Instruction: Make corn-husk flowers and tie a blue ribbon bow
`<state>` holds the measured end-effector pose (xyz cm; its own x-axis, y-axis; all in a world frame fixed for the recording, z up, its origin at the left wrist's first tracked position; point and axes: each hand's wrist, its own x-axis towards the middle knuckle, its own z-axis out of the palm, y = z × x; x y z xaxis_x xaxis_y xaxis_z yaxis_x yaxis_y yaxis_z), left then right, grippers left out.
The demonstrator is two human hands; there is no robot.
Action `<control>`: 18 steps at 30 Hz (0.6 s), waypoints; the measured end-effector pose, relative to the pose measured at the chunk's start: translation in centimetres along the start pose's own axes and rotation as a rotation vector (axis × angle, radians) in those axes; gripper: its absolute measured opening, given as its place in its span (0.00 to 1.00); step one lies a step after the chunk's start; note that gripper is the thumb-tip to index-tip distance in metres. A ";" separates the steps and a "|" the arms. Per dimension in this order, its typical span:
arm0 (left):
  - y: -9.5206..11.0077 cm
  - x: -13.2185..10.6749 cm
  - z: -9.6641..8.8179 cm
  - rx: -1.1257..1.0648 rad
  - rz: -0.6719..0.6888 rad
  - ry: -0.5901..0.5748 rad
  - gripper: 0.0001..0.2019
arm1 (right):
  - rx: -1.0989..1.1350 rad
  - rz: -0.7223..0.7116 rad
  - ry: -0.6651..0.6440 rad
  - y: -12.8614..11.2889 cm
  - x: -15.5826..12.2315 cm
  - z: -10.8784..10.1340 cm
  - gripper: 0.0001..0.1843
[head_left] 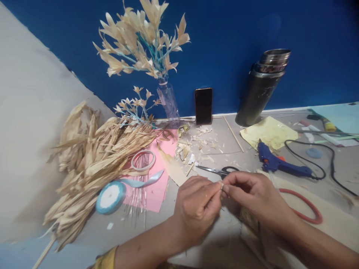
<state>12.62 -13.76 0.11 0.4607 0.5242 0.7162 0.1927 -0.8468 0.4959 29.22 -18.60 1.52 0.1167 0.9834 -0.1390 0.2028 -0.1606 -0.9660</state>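
Grip of left hand (198, 209) and right hand (254, 194) close together, with thumbs and fingertips pinched on a small pale piece (221, 186) between them, just above the desk (215, 243); presumably so close for fine control over something this tiny. Mostly covered by fingers, so cannot tell its shape. Just beyond the knuckles, scissors (220, 171), with blades toward the left and handles beside the right hand, likely for quick reach. To the right, a blue glue gun (276, 162) on its side, with nozzle at the edge of a yellow sheet (272, 130), perhaps to keep drips off the desk; near the right wrist, a red ring (319, 216). To the left, a ribbon spool (109, 197) and a tape roll (132, 160) near a pink sheet (158, 192), beside a heap of dried husks (98, 157), probably aside for working room. Farthest out, against the blue wall (224, 45), a phone (203, 106) on end, seemingly propped for support, and a clear bottle (169, 102) with pale flowers (127, 33) in its neck.
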 end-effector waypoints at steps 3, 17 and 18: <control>0.0 -0.1 0.0 -0.035 -0.026 -0.009 0.07 | -0.021 -0.020 0.019 -0.1 -0.1 -0.1 0.12; 0.7 0.4 -0.7 -0.249 -0.338 -0.074 0.09 | -0.059 -0.003 -0.011 -0.1 0.0 -0.1 0.14; 0.6 0.3 -0.7 -0.227 -0.300 -0.077 0.09 | -0.063 0.001 -0.013 -0.1 0.0 -0.1 0.14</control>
<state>12.28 -14.06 0.96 0.4782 0.7303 0.4879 0.1358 -0.6103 0.7804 29.30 -18.60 1.60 0.1045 0.9842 -0.1429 0.2639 -0.1660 -0.9502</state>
